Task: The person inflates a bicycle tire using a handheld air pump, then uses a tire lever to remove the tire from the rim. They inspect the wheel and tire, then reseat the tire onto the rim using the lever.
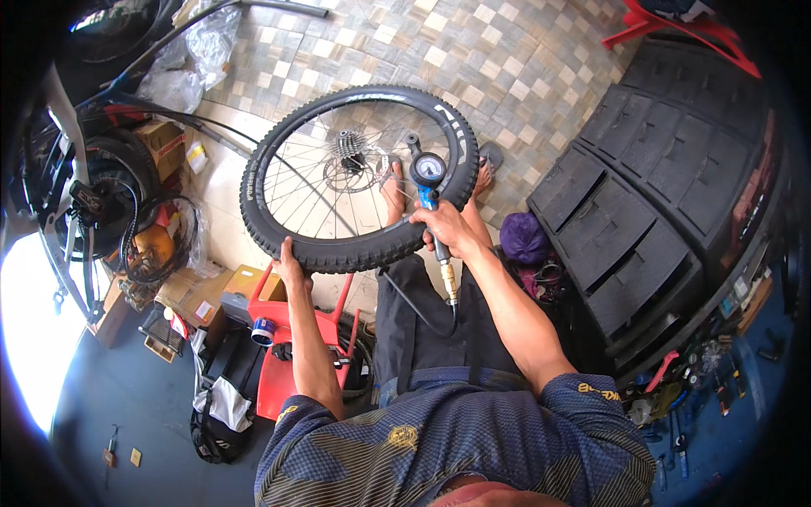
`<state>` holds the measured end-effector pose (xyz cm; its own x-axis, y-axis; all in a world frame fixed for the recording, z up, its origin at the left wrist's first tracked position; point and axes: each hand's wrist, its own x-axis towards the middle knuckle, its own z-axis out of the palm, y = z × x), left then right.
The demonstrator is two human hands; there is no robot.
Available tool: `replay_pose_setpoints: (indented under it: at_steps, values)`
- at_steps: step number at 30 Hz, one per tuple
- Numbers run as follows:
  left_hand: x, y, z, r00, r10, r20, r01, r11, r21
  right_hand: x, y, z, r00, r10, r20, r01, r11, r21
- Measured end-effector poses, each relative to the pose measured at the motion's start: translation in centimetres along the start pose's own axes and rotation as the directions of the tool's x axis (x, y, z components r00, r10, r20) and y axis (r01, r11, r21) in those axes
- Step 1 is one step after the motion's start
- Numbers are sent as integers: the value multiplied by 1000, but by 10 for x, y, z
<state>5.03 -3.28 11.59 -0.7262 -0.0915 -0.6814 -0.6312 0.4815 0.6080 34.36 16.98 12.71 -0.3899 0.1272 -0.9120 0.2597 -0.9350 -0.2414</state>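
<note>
A bicycle wheel with a knobby black tyre is held up in front of me, its cassette and brake disc at the hub. My left hand grips the near left part of the tyre, thumb on the sidewall and the other fingers hidden beneath. My right hand is wrapped round a blue tyre inflator, over the right side of the tyre. The inflator's round gauge points up, and a black hose runs from its brass fitting. Where the inflator meets the valve cannot be made out.
A red plastic stool with a blue-and-white tin stands at my left, near cardboard boxes. Bike parts crowd the far left. Black drawers line the right, with a purple bundle beside them. Tools lie at lower right.
</note>
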Motion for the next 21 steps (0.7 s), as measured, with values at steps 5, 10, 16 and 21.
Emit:
replay_pose_setpoints:
  at_steps: [5,10,16,21]
  values:
    - [8,6,-3,995,-94,-30,94,996,-11,-2,-1,0,1000,-24,-6,25,1000,13]
    - [9,11,-3,998,-69,14,69,998,15,2,1,2,999,-45,30,45,999,10]
    - [21,18,-5,999,-11,49,10,1000,17,1,6,3,999,-5,40,4,1000,21]
    - [13,28,1,997,76,24,-77,994,72,-5,7,3,999,-32,32,31,998,48]
